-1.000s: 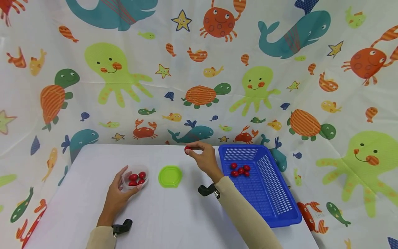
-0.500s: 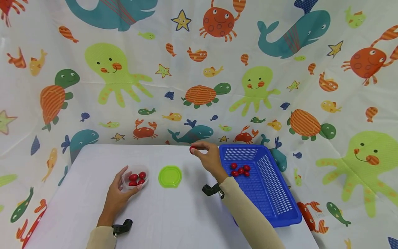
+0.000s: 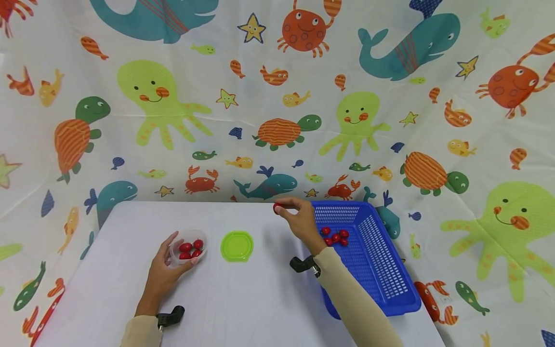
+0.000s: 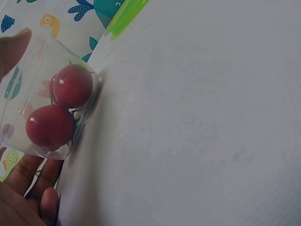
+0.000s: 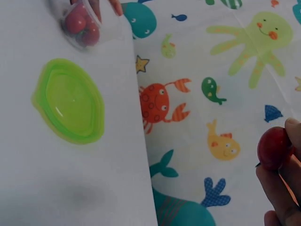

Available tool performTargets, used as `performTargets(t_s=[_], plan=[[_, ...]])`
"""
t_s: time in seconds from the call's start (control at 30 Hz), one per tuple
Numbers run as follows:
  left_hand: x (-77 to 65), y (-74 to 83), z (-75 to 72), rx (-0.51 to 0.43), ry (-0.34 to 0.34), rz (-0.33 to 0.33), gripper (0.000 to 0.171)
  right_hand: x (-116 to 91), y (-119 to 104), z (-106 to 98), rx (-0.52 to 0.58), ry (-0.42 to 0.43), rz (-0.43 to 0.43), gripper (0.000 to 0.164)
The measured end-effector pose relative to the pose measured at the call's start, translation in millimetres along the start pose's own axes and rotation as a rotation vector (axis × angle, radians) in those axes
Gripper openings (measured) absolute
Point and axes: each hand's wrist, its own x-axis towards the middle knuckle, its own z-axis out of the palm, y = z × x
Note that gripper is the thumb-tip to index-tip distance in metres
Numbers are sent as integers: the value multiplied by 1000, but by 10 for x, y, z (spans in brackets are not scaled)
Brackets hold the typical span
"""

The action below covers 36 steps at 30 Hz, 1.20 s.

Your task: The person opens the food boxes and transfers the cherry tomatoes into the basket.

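Observation:
In the head view my left hand (image 3: 164, 271) holds a small clear plastic tub (image 3: 189, 234) on the white table, thumb and fingers around its sides. Several cherry tomatoes (image 3: 185, 247) lie inside it, and the left wrist view shows some of them (image 4: 73, 87) through the wall. Between thumb and fingertips, my right hand (image 3: 300, 220) pinches a single cherry tomato (image 5: 273, 148), raised above the far part of the table, left of the blue basket (image 3: 383, 284). More cherry tomatoes (image 3: 336, 237) rest on the basket's floor, toward its far end.
A bright green lid (image 3: 237, 246) lies flat on the table (image 3: 234, 303), right of the tub. Behind the table hangs a curtain (image 3: 260, 159) printed with sea animals. The basket's raised rim stands beside my right forearm.
My right hand has moved a little to the right, toward the basket, carrying the cherry tomato. The left hand and the tub have stayed in place.

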Motion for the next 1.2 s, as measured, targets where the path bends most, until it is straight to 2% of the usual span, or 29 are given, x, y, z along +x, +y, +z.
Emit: performTargets(t_s=[0.37,0.87,1.2], plan=[[-7,6,10,-7,-1,-5,103,-23,54,-183,23,-8,19,20],[-4,-2,10,-3,3,2,103,-57,165,-392,-35,40,110,17],[0,-8,13,-4,4,-6,102,-99,242,-475,-18,65,126,20]])
